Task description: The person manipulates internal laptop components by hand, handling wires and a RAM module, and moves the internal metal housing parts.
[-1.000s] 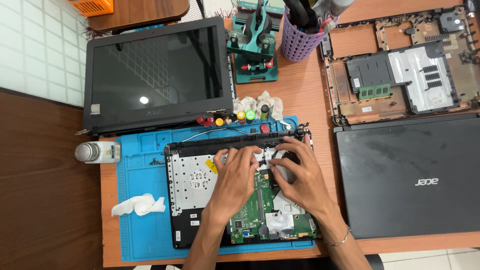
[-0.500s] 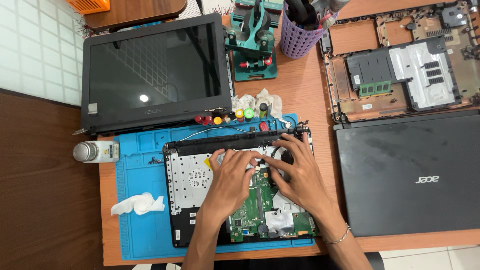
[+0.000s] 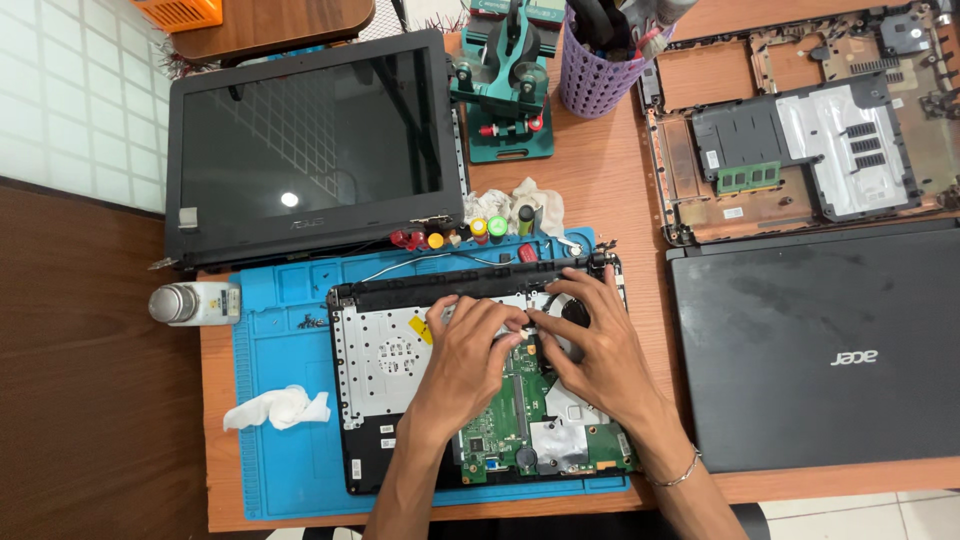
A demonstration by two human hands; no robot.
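Two-handed now, bending over the opened laptop base (image 3: pixel 385 370) lying on the blue mat (image 3: pixel 275 450) at the front of the table (image 3: pixel 610 180). Bringing the left hand (image 3: pixel 470 345) and the right hand (image 3: pixel 595 345) together over the top edge of the green motherboard (image 3: pixel 505 420), just beside the round black fan (image 3: pixel 575 312). Curling the fingers of both hands downward, tips almost touching one another; gripping no tool as far as can be seen, though whether pinching some small part underneath cannot be told from this angle.

Judging from that, working at a connector or a cable close to the fan. Doing it well probably means pressing evenly from both sides, lifting straight and never twisting, bracing the wrists on the silver plate, and staying off the bare components.

Leaving plenty lying around: coloured screwdriver handles (image 3: pixel 460 235) lined up just behind the base, a crumpled tissue (image 3: pixel 278 408) on the mat's left part, a metal-capped bottle (image 3: pixel 195 303) on its side at the mat's corner, a detached screen (image 3: pixel 310 150) behind, a closed black laptop (image 3: pixel 810 350) to the right, and a stripped chassis (image 3: pixel 800 130) beyond it.
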